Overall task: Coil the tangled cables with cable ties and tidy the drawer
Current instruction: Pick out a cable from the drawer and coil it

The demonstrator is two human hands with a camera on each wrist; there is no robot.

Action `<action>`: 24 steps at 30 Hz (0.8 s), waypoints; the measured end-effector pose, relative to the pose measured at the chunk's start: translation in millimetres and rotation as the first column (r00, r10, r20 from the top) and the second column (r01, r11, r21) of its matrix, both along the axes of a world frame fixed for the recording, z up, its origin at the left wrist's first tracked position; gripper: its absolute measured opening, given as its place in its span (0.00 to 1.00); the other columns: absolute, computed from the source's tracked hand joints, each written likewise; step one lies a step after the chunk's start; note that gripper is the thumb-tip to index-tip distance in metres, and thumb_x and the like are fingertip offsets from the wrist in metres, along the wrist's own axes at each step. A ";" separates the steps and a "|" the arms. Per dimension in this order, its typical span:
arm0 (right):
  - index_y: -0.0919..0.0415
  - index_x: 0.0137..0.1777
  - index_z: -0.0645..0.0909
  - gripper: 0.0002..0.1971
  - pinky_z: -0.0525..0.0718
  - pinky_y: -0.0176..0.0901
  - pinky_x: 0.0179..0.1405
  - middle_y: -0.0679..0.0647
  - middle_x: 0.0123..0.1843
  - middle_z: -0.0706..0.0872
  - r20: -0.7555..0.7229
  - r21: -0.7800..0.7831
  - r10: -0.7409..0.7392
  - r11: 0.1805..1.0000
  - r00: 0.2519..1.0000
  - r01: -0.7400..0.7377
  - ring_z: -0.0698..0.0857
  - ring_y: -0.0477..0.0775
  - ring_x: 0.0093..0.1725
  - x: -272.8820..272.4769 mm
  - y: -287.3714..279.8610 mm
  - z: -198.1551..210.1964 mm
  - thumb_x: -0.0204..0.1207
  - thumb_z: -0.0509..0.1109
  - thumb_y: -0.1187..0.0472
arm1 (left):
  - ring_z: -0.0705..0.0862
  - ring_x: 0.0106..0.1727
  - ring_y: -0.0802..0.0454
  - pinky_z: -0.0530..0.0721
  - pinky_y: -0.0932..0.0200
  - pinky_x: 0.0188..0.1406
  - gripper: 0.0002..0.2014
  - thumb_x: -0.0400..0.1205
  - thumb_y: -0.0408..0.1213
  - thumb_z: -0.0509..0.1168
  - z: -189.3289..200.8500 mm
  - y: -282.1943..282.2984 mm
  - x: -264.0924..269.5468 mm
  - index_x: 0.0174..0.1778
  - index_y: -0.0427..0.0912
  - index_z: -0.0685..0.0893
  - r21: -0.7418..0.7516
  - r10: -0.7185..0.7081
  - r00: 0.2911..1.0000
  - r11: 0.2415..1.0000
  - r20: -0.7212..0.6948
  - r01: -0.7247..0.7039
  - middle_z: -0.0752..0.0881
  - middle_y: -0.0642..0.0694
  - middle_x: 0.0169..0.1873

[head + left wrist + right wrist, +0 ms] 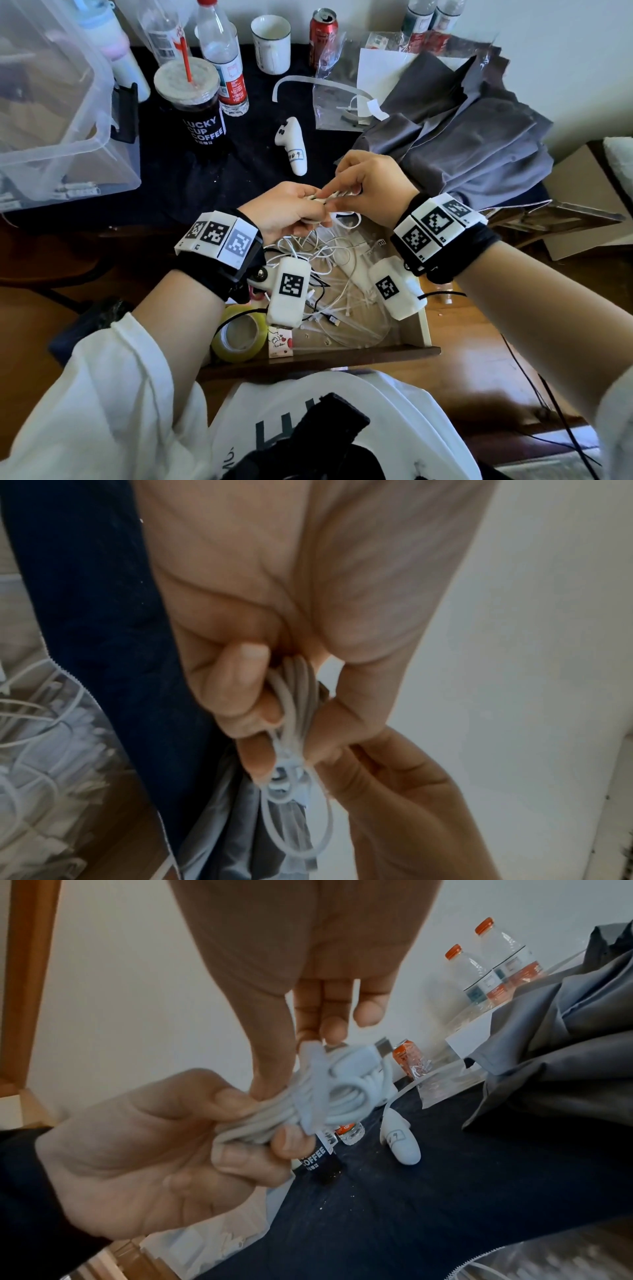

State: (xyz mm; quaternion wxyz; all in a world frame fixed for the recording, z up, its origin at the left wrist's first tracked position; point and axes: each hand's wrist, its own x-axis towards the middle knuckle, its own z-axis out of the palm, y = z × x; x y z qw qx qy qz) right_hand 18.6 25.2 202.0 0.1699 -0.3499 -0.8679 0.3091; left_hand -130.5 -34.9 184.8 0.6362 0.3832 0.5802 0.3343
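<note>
Both hands meet above the open drawer (424, 329). My left hand (291, 210) grips a coiled white cable (330, 198) with fingers curled round the loops (296, 693). In the right wrist view a white cable tie (310, 1093) lies across the coil (352, 1093), whose USB plug (383, 1045) sticks out at the top. My right hand (368, 185) pinches the tie's upper end between thumb and fingertips (334, 1027). More tangled white cables (322, 255) and loose cable ties (359, 303) lie in the drawer below.
A tape roll (239, 334) sits at the drawer's left. On the dark desk stand a coffee cup (195, 102), bottles (222, 58), a can (322, 34), a white mug (272, 44), a white controller (294, 145), a clear bin (51, 102) and grey cloth (479, 137).
</note>
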 end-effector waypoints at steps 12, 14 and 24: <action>0.63 0.37 0.88 0.05 0.71 0.22 0.35 0.44 0.34 0.79 -0.055 -0.002 -0.106 0.994 0.993 0.106 0.76 0.34 0.30 2.6 -2.2 -9.6 0.62 0.81 0.64 | 0.75 0.19 0.58 0.69 0.69 0.15 0.07 0.77 0.20 0.64 0.9 -5.5 1.6 0.48 0.33 0.80 -0.054 0.123 0.989 0.991 0.084 -0.119 0.87 0.35 0.33; 0.65 0.40 0.87 0.05 0.70 0.21 0.36 0.42 0.34 0.75 0.042 0.003 -0.063 0.998 0.997 0.063 0.73 0.35 0.32 2.8 -0.7 -9.8 0.66 0.78 0.64 | 0.75 0.19 0.59 0.69 0.69 0.15 0.06 0.77 0.21 0.66 -0.1 -5.4 1.8 0.47 0.33 0.80 -0.061 0.122 0.990 0.991 0.075 -0.117 0.87 0.36 0.31; 0.54 0.32 0.75 0.15 0.76 0.26 0.27 0.48 0.28 0.79 -0.218 -0.316 -0.170 0.944 0.961 0.095 0.78 0.35 0.22 7.5 9.4 -2.3 0.76 0.67 0.72 | 0.72 0.15 0.59 0.67 0.69 0.12 0.05 0.75 0.23 0.69 -7.1 -1.2 15.3 0.44 0.35 0.82 -0.059 -0.138 0.985 0.989 -0.104 0.132 0.83 0.43 0.21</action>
